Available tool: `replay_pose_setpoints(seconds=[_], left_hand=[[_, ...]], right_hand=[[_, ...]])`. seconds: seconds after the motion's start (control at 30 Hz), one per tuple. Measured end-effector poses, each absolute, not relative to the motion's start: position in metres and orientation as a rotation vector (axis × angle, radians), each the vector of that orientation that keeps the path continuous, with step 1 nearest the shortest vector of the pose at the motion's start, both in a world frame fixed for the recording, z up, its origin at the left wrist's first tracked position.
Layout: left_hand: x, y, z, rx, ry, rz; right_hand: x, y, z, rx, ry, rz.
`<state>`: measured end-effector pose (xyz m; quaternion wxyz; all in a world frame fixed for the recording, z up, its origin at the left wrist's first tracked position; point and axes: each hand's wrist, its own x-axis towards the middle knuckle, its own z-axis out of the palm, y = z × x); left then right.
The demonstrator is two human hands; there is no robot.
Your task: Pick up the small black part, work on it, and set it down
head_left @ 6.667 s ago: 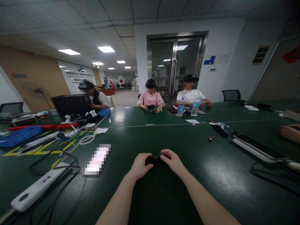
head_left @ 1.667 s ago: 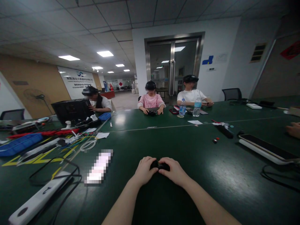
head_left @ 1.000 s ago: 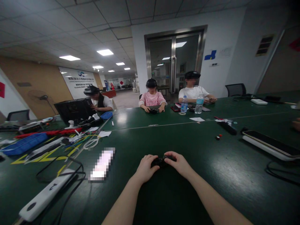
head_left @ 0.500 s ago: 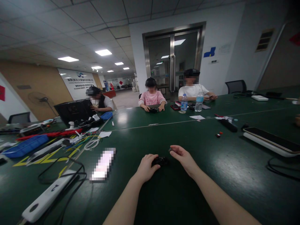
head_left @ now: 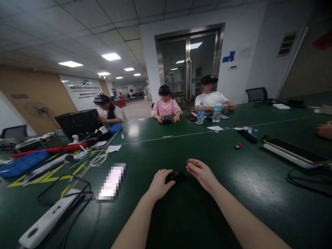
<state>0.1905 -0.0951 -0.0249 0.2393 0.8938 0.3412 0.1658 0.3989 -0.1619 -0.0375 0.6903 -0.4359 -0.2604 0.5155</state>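
A small black device (head_left: 175, 176) lies on the dark green table (head_left: 181, 221) right in front of me. My left hand (head_left: 160, 183) is curled on its left end and holds it down. Lifted a little to the right of the device, my right hand (head_left: 201, 172) has thumb and fingers pinched on a tiny dark part (head_left: 187, 162) at the fingertips; I cannot make out what it is.
A phone (head_left: 111, 180) and a white power strip (head_left: 46, 218) with black cables lie at my left. Blue bins (head_left: 20, 163) and wires crowd the far left. A long white strip (head_left: 293, 154) is at right. Three people sit across the table, with water bottles (head_left: 217, 112).
My right hand has come off the black device and lifted up and to the right with a tiny part pinched. My left hand stays on the device. The camera has tilted slightly.
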Motion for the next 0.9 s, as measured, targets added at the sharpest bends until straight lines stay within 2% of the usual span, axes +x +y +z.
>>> replay_pose_setpoints(seconds=[0.4,0.67,0.9], left_hand=[[0.194,-0.095,-0.020,2.408,0.969,0.428],[0.191,-0.095,-0.020,2.404,0.967,0.426],[0.190,-0.091,-0.027,2.419,0.928,0.464]], right_hand=[[0.404,-0.163,-0.040,-1.030,-0.685,1.137],[0.386,-0.164,-0.037,-1.482,-1.344,0.864],[0.371,-0.170,-0.023,-1.684,-1.606,0.655]])
